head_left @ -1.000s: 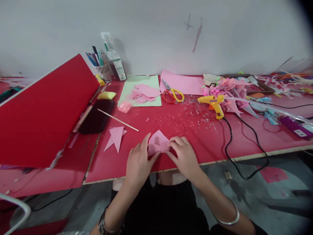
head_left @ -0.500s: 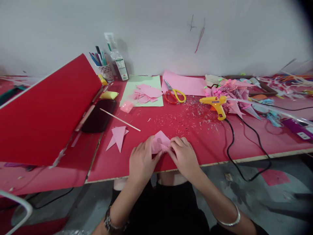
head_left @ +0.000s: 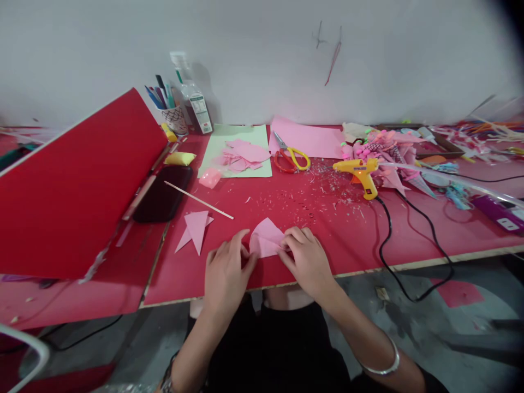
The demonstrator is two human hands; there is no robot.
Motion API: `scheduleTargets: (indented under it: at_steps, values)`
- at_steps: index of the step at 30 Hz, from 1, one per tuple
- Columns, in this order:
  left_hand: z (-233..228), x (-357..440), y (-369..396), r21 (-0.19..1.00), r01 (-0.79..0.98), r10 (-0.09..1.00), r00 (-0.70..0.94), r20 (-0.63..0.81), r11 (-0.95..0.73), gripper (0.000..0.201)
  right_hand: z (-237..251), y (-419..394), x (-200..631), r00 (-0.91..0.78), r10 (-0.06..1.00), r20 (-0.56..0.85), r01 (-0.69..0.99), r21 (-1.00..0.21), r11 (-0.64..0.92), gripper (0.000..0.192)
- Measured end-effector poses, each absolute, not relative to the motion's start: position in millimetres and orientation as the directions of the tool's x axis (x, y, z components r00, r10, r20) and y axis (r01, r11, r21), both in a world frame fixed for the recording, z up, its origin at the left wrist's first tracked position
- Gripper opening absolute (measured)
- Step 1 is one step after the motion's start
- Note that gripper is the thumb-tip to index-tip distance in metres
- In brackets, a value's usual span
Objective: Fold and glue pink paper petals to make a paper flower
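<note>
A pink paper piece (head_left: pixel 266 238), rounded on its left with a fold line across it, sits near the table's front edge. Its right corner is pinched between the thumb and fingers of my right hand (head_left: pixel 308 261). At the paper's left side is my left hand (head_left: pixel 227 268), its thumb and forefinger apart; the thumb tip is at the paper's lower left edge, and I cannot tell whether it touches. Further left, pointed pink paper pieces (head_left: pixel 196 229) lie crossed, with a thin wooden stick (head_left: pixel 200 200) behind them.
Scissors (head_left: pixel 291 155) lie by pink paper (head_left: pixel 309 137) and cut pieces (head_left: pixel 245 155) on a pale green sheet (head_left: pixel 216 141). A yellow glue gun (head_left: pixel 362 173) with a cord stands right. A phone (head_left: pixel 162 194), bottle (head_left: pixel 197 109), pen cup (head_left: pixel 175 119) and leaning red board (head_left: pixel 90 185) are left.
My left hand has let go of the paper's left side and moved left, its fingers spreading. The paper now shows a rounder left edge. My right hand keeps its pinch.
</note>
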State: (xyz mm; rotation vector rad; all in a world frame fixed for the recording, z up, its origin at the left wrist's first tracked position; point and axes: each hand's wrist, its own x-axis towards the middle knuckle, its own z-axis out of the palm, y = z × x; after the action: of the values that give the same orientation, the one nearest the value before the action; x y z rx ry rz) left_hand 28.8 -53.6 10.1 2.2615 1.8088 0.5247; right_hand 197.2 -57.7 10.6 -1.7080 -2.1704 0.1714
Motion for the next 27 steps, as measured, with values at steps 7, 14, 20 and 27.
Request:
scheduleTargets:
  at_steps: [7,14,20,27]
  values:
    - [10.2,21.7,-54.1,0.345,0.906,0.968,0.212,0.131,-0.245,0.031,11.9,-57.1,191.1,-0.157,0.964,0.212,0.933,-0.288,0.215,0.027]
    - [11.2,21.7,-53.6,0.334,0.904,0.962,0.229,0.150,-0.268,0.028,11.1,-56.3,201.7,-0.146,0.967,0.210,0.881,-0.417,0.223,0.012]
    - [9.0,20.3,-53.7,0.344,0.896,0.958,0.239,0.156,-0.280,0.029,14.1,-58.5,219.3,-0.162,0.964,0.210,0.805,-0.537,0.253,0.007]
    - [8.3,16.1,-49.2,0.368,0.878,0.952,0.273,0.141,-0.306,0.030,16.2,-57.4,234.9,-0.264,0.933,0.243,0.753,-0.553,0.357,0.033]
